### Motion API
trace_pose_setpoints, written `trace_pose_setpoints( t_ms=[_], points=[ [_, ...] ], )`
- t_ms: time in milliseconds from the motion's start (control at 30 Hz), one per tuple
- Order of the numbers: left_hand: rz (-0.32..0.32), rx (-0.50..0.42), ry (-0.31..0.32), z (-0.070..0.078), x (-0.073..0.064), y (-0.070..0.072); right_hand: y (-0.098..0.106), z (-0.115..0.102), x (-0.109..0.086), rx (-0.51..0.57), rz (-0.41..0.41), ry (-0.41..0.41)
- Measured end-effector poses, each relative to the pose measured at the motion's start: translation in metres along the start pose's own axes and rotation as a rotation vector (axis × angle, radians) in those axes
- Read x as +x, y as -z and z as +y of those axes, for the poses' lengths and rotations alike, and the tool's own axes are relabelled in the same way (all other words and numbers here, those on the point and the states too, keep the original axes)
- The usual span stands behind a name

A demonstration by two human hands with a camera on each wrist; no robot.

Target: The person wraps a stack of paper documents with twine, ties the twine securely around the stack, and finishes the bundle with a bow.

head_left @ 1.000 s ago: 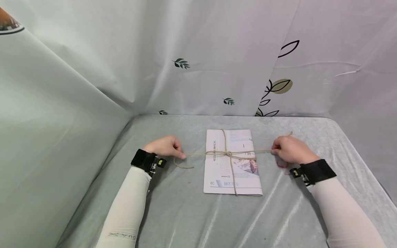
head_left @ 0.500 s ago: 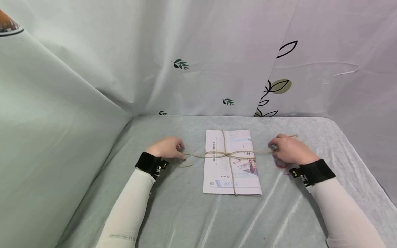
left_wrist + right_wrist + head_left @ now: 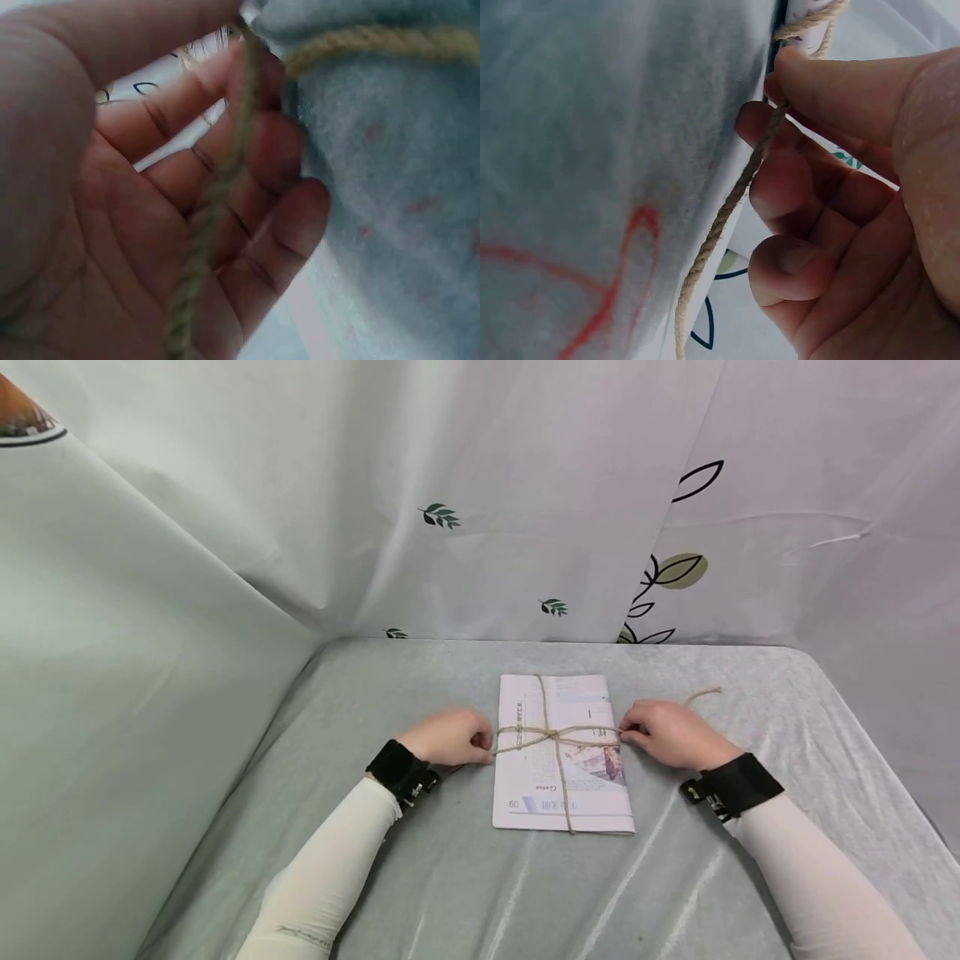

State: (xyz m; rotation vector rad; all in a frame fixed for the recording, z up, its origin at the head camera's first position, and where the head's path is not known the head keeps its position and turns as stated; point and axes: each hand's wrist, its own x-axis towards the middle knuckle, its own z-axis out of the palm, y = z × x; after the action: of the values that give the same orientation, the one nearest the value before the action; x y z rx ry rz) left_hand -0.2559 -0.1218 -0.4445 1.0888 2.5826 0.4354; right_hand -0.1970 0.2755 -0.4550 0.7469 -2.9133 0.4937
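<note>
Pale sheets [image 3: 525,443] printed with leaf sprigs [image 3: 439,516] are hanging behind and beside a table [image 3: 435,877] draped in grey cloth. Close to that table's far edge, about midway between its two far corners, a folded newspaper [image 3: 525,787] is lying flat; twine [image 3: 564,785] is running across it both ways, meeting at a knot [image 3: 553,734] on its upper face. Just beside the newspaper's left edge, the left hand [image 3: 450,737] is pinching one end of the twine between thumb and fingertips, the remaining fingers curving loosely and the tail trailing across the palm. Just beside the right edge, the right hand [image 3: 675,735] is pinching the other end narrowly, its tail pointing toward the table's right edge. Both wrists are wearing black straps [image 3: 744,783], and white sleeves [image 3: 333,860] are stretching back over the table's near part.
</note>
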Motion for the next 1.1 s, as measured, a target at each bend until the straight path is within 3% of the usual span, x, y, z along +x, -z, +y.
trace_pose_setpoints(
  t_ms=[133, 267, 500, 800, 933, 1100],
  points=[
    [-0.023, -0.062, -0.076, -0.001, 0.001, 0.000, -0.002, 0.002, 0.000, -0.006, 0.003, 0.005],
    [-0.018, -0.113, -0.090, -0.005, 0.000, 0.003, 0.001, 0.004, 0.000, 0.000, -0.008, -0.005],
    [-0.004, -0.141, -0.073, -0.015, 0.000, 0.005, 0.005, 0.006, -0.002, 0.016, -0.044, -0.027],
    [0.018, -0.105, -0.052, -0.021, 0.000, 0.007, 0.009, 0.006, -0.003, -0.001, -0.055, -0.026],
    [0.044, -0.157, -0.005, -0.023, -0.006, 0.015, 0.010, 0.006, -0.004, -0.007, -0.067, -0.065],
    [0.094, -0.157, 0.028, -0.040, -0.022, 0.035, 0.012, 0.008, -0.005, -0.013, -0.076, -0.105]
  ],
)
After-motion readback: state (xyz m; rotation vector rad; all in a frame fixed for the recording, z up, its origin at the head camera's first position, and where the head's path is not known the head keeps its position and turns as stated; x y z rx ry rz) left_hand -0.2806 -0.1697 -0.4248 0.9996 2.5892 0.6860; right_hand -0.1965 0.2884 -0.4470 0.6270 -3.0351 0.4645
